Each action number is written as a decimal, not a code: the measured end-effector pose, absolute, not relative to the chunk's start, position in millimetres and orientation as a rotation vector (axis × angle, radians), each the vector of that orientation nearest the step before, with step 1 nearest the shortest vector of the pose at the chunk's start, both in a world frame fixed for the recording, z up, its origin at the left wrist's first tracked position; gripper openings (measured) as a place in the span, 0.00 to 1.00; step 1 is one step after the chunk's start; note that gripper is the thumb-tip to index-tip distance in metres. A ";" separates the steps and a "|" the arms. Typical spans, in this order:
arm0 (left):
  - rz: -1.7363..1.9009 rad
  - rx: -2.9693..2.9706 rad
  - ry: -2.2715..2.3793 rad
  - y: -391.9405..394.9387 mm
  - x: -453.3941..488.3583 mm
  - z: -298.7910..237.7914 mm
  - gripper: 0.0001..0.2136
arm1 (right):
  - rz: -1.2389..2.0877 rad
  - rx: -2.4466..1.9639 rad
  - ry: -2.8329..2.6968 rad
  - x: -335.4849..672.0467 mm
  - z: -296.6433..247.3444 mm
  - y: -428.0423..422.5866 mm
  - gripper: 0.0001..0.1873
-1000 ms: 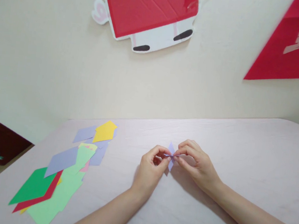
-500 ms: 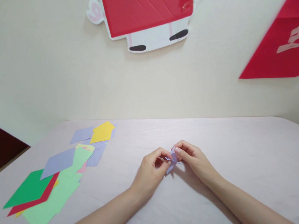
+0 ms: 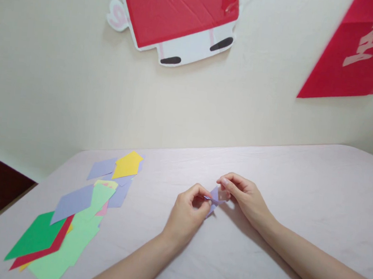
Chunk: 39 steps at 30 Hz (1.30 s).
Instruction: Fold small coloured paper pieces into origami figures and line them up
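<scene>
A small folded piece of lilac paper [image 3: 215, 196] is held just above the pale pink table [image 3: 299, 204], near its middle. My left hand [image 3: 187, 215] pinches its left end between thumb and fingers. On the other side, my right hand [image 3: 245, 199] grips the paper's right part with fingertips closed on it. Most of the paper is hidden by my fingers.
Several loose coloured sheets [image 3: 75, 216] lie spread at the table's left: green, red, light green, lilac, and a yellow one [image 3: 127, 165] farthest back. The wall behind carries a red and white cut-out [image 3: 179, 19] and a red banner [image 3: 355, 55].
My right hand's fingers have shifted on the lilac paper, and its flap now lies tilted toward the right. The left hand has kept its pinch. The view drifted slightly.
</scene>
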State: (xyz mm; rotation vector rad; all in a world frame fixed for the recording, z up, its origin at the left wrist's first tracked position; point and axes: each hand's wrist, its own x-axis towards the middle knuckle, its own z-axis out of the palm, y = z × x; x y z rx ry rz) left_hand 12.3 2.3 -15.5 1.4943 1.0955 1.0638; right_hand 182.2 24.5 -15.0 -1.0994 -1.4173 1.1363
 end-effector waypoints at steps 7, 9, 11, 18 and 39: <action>1.054 1.480 1.088 2.6 12.8 -14.8 0.02 | 1.115 -1.075 -1.534 179.4 -18.1 20.5 0.09; 1.040 1.482 1.083 2.4 13.4 -13.5 0.03 | 1.080 -1.082 -1.534 179.2 -18.2 19.7 0.08; 1.032 1.479 1.083 2.2 14.0 -12.2 0.04 | 1.044 -1.086 -1.532 178.8 -16.2 18.3 0.07; 1.024 1.446 1.081 1.3 14.9 -12.6 0.05 | 0.835 -1.091 -1.505 181.7 -11.5 18.8 0.07; 1.124 1.392 1.105 7.4 10.5 -17.7 0.03 | 0.691 -0.998 -1.774 179.1 -4.8 14.1 0.12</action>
